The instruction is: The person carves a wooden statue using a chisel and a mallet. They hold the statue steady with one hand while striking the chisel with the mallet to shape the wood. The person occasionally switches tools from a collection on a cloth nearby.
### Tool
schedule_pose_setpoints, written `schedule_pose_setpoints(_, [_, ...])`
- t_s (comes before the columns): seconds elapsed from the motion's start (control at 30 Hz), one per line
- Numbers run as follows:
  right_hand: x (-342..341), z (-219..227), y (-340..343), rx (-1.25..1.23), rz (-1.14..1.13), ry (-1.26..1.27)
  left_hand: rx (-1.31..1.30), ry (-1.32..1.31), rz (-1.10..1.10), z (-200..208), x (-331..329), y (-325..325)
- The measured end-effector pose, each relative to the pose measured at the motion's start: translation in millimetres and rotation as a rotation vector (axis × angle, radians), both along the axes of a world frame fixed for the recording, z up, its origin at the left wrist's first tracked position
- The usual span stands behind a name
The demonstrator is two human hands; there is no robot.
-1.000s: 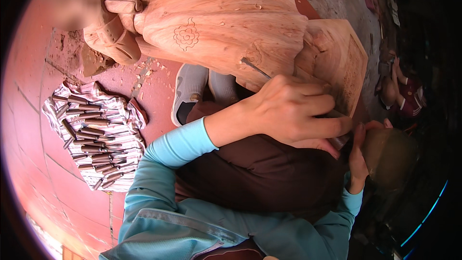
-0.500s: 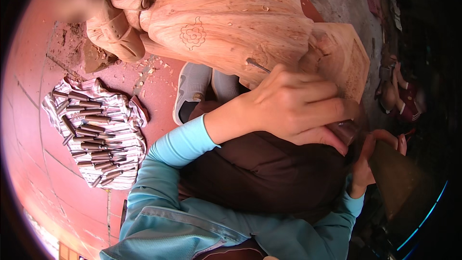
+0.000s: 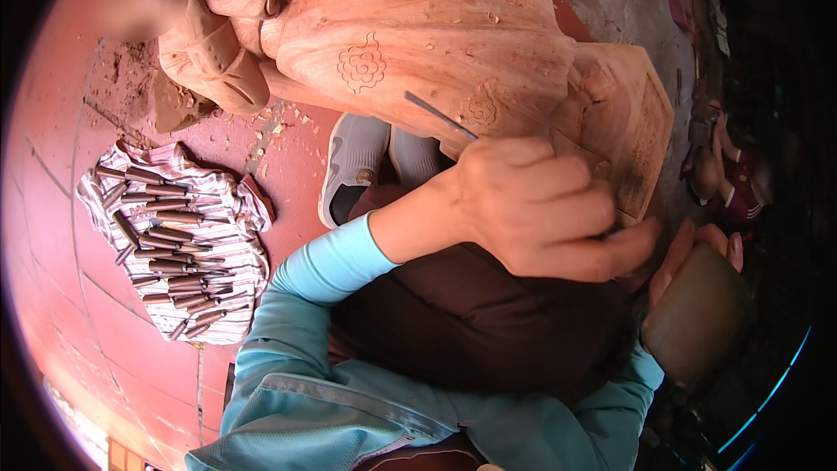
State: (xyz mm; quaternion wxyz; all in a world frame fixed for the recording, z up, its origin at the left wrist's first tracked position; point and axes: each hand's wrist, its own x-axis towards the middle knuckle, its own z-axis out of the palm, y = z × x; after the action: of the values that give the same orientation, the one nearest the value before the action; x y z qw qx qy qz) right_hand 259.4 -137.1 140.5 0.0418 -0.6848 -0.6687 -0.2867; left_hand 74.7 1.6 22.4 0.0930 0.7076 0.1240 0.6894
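My left hand is closed round a carving chisel, its handle hidden in the palm. The thin dark blade sticks out past the knuckles, over the lower edge of a large wooden carving. Two flower-like outlines are cut into its surface: a clear one and a fainter one near the blade. On the right, my right hand is closed on a brown wooden mallet. The mallet's broad head covers most of the palm, and its handle is out of sight.
Several brown-handled chisels lie on a striped cloth on the red floor at left. Wood shavings are scattered beside the carving. My shoes stand under it, and a dark area with another person's arm lies far right.
The chisel blade has swung up and left, showing more of its length and uncovering the fainter flower outline. My right hand and the mallet have turned, with the mallet's head facing me more.
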Motion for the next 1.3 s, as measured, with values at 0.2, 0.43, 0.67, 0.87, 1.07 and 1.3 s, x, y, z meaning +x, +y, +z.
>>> schedule_pose_setpoints(0.2, [20.8, 2.0, -3.2, -0.08, 0.288, 0.138, -0.106, -0.054, -0.143, 6.0, 5.4, -19.2])
schedule_pose_setpoints(0.43, [35.2, -13.2, 18.0, -0.13, -0.169, 0.557, -0.711, -0.791, -0.517, 0.1, -50.3, 26.1])
schedule_pose_setpoints(0.67, [107.8, -58.3, 35.8, -0.373, -0.581, 1.111, -0.989, -0.735, -0.768, -15.1, -52.8, 85.1])
schedule_pose_setpoints(0.87, [122.6, -89.4, 30.6, -0.377, -0.548, 1.28, -1.155, -0.747, -0.55, -1.7, -39.4, 87.4])
schedule_pose_setpoints(1.07, [120.8, -84.8, 34.2, -0.402, -0.571, 1.241, -1.186, -0.787, -0.82, -10.0, -36.9, 95.4])
schedule_pose_setpoints(1.3, [115.3, -84.0, 35.9, -0.348, -0.578, 1.23, -1.205, -0.845, -1.245, -26.5, -30.6, 119.6])
